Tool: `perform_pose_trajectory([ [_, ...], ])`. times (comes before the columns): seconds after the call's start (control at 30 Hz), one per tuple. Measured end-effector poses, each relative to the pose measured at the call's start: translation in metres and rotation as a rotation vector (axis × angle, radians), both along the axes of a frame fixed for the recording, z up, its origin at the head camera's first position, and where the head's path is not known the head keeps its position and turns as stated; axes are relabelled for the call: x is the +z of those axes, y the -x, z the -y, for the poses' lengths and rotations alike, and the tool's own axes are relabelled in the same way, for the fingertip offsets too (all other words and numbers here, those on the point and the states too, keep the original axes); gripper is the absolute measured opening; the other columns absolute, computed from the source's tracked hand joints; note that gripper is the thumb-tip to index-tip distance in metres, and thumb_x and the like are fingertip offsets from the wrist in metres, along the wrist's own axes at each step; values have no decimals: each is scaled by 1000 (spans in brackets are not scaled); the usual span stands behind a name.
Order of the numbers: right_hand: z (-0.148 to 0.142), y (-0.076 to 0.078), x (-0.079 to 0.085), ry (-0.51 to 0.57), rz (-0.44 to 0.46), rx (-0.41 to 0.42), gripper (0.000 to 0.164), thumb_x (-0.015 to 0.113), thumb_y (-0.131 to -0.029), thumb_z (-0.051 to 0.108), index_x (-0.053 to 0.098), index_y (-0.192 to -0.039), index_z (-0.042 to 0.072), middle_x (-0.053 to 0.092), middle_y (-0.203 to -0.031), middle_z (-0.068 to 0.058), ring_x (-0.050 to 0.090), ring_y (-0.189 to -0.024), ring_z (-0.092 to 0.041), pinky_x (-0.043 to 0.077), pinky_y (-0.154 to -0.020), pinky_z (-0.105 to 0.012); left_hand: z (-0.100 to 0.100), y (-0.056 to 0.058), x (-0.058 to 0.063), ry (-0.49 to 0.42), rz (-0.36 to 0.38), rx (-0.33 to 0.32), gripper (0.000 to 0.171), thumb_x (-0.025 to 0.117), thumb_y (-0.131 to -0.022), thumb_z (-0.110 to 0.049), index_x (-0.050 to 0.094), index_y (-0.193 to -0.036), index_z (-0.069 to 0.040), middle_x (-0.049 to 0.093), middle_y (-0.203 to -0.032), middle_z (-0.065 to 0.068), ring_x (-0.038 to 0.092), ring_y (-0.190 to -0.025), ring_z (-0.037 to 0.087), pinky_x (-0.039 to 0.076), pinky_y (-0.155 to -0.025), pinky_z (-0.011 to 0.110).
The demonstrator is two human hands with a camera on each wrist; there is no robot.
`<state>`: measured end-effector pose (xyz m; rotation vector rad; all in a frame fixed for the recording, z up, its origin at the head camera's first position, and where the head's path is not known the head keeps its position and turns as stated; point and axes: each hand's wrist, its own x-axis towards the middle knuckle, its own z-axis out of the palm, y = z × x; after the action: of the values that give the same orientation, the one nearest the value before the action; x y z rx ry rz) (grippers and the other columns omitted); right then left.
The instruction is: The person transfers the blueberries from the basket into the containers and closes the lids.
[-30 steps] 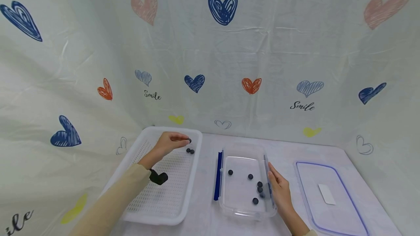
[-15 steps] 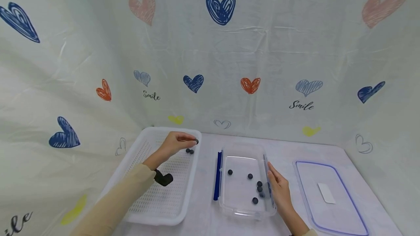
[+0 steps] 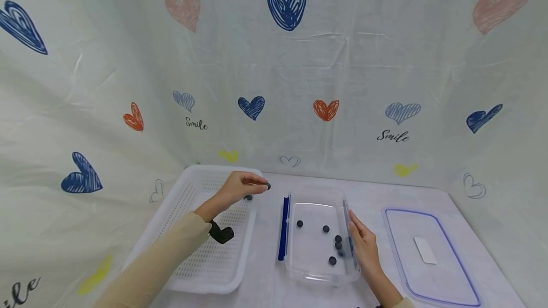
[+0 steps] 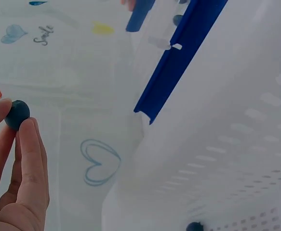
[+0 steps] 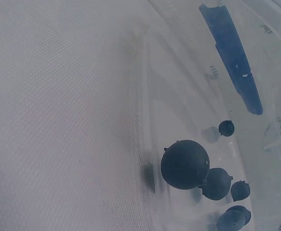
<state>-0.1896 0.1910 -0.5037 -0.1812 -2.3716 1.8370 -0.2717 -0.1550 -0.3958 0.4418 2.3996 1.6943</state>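
My left hand [image 3: 239, 188] pinches a dark blueberry [image 3: 268, 186] between thumb and fingertips, just past the right rim of the white perforated basket [image 3: 233, 285]. The left wrist view shows the same blueberry [image 4: 18, 115] held at the fingertips. Down in the basket, a blueberry [image 3: 249, 197] lies by the right wall, partly behind my hand. My right hand [image 3: 366, 245] holds the right side of a clear plastic container [image 3: 312, 253]. Inside it sit several blueberries [image 3: 326, 228], seen close in the right wrist view as round berries [image 5: 186, 164] with small crowns.
To the right lies a clear lid [image 3: 445, 270] with a blue seal and a white label. A blue latch flap [image 3: 283, 229] sticks out from the container's left side. A white sheet printed with hearts [image 3: 287, 11] hangs behind the table.
My left hand has moved right with the pinched blueberry, from over the basket to beyond its right rim. My right hand keeps its place on the container.
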Motion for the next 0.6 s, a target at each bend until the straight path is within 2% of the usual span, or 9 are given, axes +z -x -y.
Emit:
perform_pose_trajectory([
  [0.37, 0, 0, -1, 15, 7, -1, 49, 43, -97, 34, 36, -141, 14, 31, -146, -1, 25, -134, -16, 25, -104, -30, -21, -3, 2, 30, 0, -28, 25, 75, -77, -27, 71, -98, -14, 68, -96, 0, 65, -88, 15, 50, -83, 33],
  [0.6, 0, 0, 0, 11, -1, -8, 49, 44, -98, 34, 37, -141, 13, 33, -144, 2, 26, -133, -15, 26, -103, -30, -37, -7, 6, 34, -9, -96, 24, 74, -78, -27, 71, -98, -14, 68, -96, -1, 65, -88, 14, 50, -83, 31],
])
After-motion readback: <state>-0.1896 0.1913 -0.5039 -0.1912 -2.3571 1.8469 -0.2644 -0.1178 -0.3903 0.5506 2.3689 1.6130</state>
